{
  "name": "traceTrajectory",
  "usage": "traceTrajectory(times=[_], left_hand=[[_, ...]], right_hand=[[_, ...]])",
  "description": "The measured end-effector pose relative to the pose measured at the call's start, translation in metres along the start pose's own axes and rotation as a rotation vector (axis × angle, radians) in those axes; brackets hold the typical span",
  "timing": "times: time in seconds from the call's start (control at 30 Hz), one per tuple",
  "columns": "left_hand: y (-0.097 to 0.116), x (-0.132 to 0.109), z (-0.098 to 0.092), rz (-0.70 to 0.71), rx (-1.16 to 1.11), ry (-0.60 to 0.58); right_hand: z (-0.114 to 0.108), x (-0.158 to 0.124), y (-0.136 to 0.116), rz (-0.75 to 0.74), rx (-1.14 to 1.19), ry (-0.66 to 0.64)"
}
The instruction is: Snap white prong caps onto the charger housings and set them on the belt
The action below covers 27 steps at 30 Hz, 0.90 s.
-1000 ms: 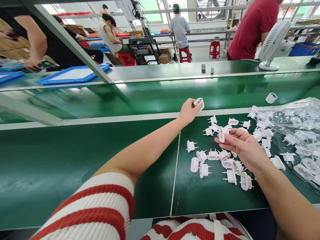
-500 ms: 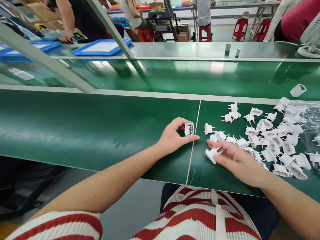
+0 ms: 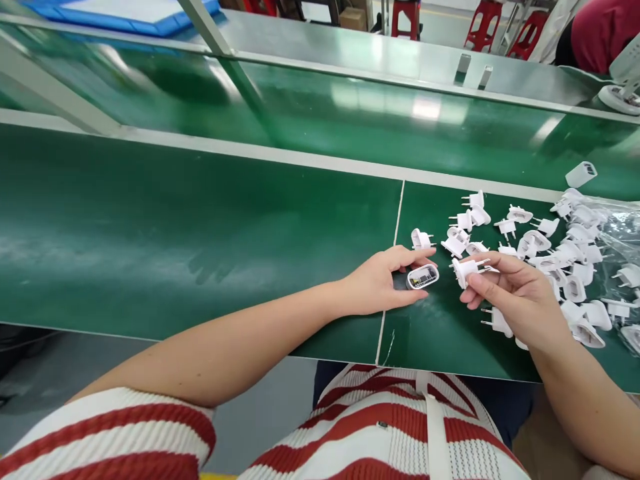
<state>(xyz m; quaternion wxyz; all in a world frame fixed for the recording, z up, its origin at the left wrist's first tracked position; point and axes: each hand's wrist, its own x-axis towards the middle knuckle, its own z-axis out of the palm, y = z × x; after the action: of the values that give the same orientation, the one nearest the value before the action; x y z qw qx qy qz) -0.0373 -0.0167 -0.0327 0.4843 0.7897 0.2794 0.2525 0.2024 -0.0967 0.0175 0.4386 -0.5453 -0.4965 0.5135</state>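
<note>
My left hand [image 3: 385,283] grips a white charger housing [image 3: 423,277] between thumb and fingers. Its open end faces right and shows circuit parts inside. Just to the right, my right hand [image 3: 520,293] pinches a white two-pin plug piece [image 3: 465,270] by its pins, with the broad face toward the housing. A small gap separates the two parts. Beyond my left fingertips lies a loose plug piece [image 3: 421,239]. Many similar plug pieces [image 3: 537,243] are heaped behind and around my right hand, which hides some of them.
A clear plastic bag [image 3: 623,230] lies at the right by the heap. Another white housing [image 3: 581,175] rests behind it near the pale rail [image 3: 280,157]. Two small blocks [image 3: 464,65] stand on the far bench. A blue-rimmed tray [image 3: 170,25] is at the far left.
The view has tilted down. My left hand has turned the housing's open end to the right. My right hand has lifted and reoriented the plug piece, its broad face now toward the housing.
</note>
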Motion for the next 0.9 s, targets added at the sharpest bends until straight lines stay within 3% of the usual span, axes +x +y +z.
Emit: traceTrajectory(times=[0.17, 0.27, 0.43, 0.73, 0.9], left_hand=[[0.0, 0.002, -0.007, 0.043, -0.063, -0.017], [0.001, 0.002, -0.006, 0.091, -0.079, -0.018], [0.001, 0.002, -0.004, 0.115, -0.063, -0.016], [0.003, 0.005, -0.005, 0.0, -0.096, 0.002], [0.002, 0.007, -0.005, 0.039, -0.115, -0.003]], right_hand=[[-0.005, 0.003, 0.0, -0.002, -0.106, 0.027], [-0.006, 0.004, -0.004, -0.007, -0.143, -0.019], [-0.002, 0.005, -0.017, -0.253, -0.294, -0.052], [0.015, 0.01, -0.031, -0.538, -0.967, 0.006], [0.022, 0.014, -0.036, -0.686, -1.103, -0.118]])
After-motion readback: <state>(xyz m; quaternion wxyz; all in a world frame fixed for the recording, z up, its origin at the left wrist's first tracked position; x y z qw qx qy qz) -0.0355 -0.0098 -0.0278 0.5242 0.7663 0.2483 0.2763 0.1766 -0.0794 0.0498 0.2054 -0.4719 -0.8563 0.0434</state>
